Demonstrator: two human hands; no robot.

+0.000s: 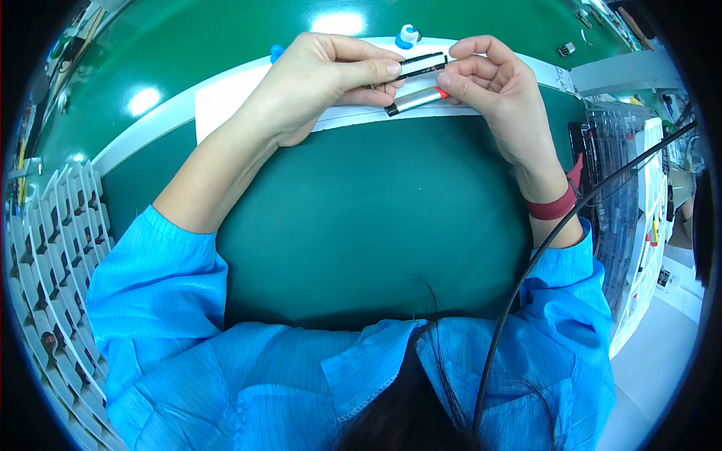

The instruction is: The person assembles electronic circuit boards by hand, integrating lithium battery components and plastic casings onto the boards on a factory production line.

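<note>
Far out over the mat, my left hand is closed, its thumb and index finger pinching a narrow black-edged part with a pale face. Just below that part lies a silver bar with a black end and a red end, close to my left fingertips; whether they touch it cannot be made out. My right hand is curled at the right end of both pieces. Its thumb tip is beside the red end, pressed toward the bent fingers. Whatever is between them is too small to tell.
White paper lies under the hands on the green mat. Beyond it stands a small blue-and-white object. A white slotted rack is at left, clear stacked trays at right. A black cable crosses my right forearm.
</note>
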